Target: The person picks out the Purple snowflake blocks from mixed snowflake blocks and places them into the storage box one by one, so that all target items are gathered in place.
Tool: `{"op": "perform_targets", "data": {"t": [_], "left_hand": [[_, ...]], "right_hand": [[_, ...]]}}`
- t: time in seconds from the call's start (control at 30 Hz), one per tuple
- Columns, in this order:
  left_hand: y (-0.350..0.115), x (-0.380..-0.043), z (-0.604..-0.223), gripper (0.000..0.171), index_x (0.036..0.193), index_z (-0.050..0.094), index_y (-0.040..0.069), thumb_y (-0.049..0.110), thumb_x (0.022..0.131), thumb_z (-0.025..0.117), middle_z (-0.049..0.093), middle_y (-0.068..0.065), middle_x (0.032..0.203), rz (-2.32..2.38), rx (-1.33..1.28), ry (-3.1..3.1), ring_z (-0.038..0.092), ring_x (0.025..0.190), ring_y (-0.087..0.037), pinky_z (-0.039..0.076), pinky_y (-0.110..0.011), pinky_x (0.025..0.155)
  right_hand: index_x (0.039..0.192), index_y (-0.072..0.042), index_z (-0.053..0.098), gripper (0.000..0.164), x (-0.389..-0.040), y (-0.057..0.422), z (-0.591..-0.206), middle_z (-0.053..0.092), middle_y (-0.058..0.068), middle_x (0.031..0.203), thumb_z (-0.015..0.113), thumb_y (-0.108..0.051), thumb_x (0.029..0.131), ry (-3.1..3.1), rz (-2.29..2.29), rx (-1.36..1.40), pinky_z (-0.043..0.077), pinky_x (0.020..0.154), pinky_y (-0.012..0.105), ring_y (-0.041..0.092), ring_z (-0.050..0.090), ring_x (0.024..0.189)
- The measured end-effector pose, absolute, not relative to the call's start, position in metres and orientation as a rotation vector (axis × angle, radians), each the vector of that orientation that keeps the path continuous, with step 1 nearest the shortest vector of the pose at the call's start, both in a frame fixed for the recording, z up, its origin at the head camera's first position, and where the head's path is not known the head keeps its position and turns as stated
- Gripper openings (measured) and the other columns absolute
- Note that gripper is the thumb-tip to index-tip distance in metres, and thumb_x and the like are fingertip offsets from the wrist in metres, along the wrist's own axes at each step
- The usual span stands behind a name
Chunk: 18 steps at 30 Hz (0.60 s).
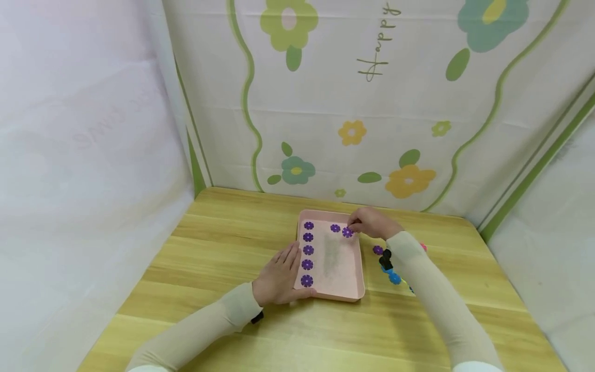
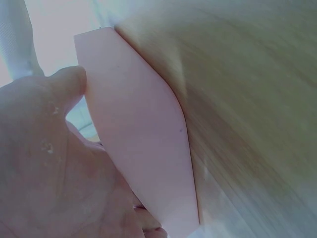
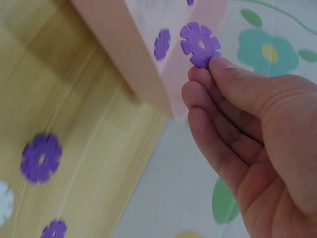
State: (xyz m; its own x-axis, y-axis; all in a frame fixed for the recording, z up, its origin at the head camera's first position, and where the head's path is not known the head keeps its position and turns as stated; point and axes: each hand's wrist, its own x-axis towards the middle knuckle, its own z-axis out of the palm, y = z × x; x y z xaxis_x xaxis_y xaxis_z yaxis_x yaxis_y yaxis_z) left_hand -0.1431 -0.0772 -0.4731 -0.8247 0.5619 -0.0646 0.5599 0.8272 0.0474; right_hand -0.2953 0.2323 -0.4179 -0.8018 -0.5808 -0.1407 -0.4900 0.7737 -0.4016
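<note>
A shallow pink tray (image 1: 331, 297) lies on the table, and several purple snowflake discs (image 1: 307, 264) form a column along its left side. My left hand (image 1: 278, 276) rests at the tray's near left corner with its fingers straight. In the left wrist view its thumb (image 2: 74, 82) touches the rim of the tray (image 2: 143, 119). Over the tray's far right corner, my right hand (image 1: 375, 223) pinches a purple snowflake disc (image 3: 200, 44) between thumb and fingertips. Just left of it, another purple disc (image 1: 335, 228) lies inside the tray.
Right of the tray, loose discs lie on the wooden table (image 1: 223, 232), among them a purple one (image 1: 378, 250) and a blue one (image 1: 394, 278), partly hidden by the right forearm. A flower-printed curtain (image 1: 316, 93) hangs behind the table's far edge.
</note>
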Motion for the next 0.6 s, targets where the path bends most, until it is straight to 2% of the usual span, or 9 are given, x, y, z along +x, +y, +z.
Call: {"op": "perform_targets", "data": {"t": [0.1,0.23,0.47,0.6], "left_hand": [[-0.077,-0.143,-0.474,0.112,0.162,0.030,-0.007,0.082,0.097,0.043,0.023,-0.025,0.174,0.027,0.912,2.939,0.028,0.162,-0.038,0.032,-0.048,0.130],[-0.077,-0.144,-0.475,0.112,0.162,0.031,-0.007,0.083,0.096,0.042,0.024,-0.025,0.173,0.020,0.912,2.946,0.029,0.162,-0.037,0.033,-0.047,0.130],[-0.076,-0.144,-0.474,0.113,0.163,0.030,-0.007,0.084,0.096,0.042,0.024,-0.025,0.174,0.012,0.896,2.948,0.028,0.162,-0.037,0.033,-0.046,0.130],[-0.076,-0.144,-0.474,0.112,0.163,0.029,-0.007,0.083,0.096,0.042,0.022,-0.025,0.174,0.007,0.893,2.943,0.027,0.163,-0.037,0.032,-0.047,0.130]], "right_hand": [[0.094,-0.007,0.080,0.019,-0.298,0.220,-0.422,0.078,0.011,0.093,0.064,-0.008,0.105,2.693,-0.481,-0.878,0.050,0.068,0.027,0.011,0.056,0.071],[0.093,-0.006,0.080,0.018,-0.301,0.208,-0.429,0.078,0.009,0.091,0.066,-0.006,0.104,2.698,-0.423,-0.920,0.055,0.071,0.025,0.009,0.061,0.075],[0.096,-0.003,0.082,0.014,-0.302,0.194,-0.437,0.079,0.009,0.094,0.068,-0.003,0.101,2.703,-0.403,-0.871,0.063,0.079,0.030,0.021,0.072,0.086],[0.095,-0.005,0.083,0.014,-0.307,0.190,-0.443,0.079,0.007,0.093,0.069,-0.004,0.101,2.700,-0.382,-0.827,0.063,0.079,0.029,0.020,0.072,0.086]]}}
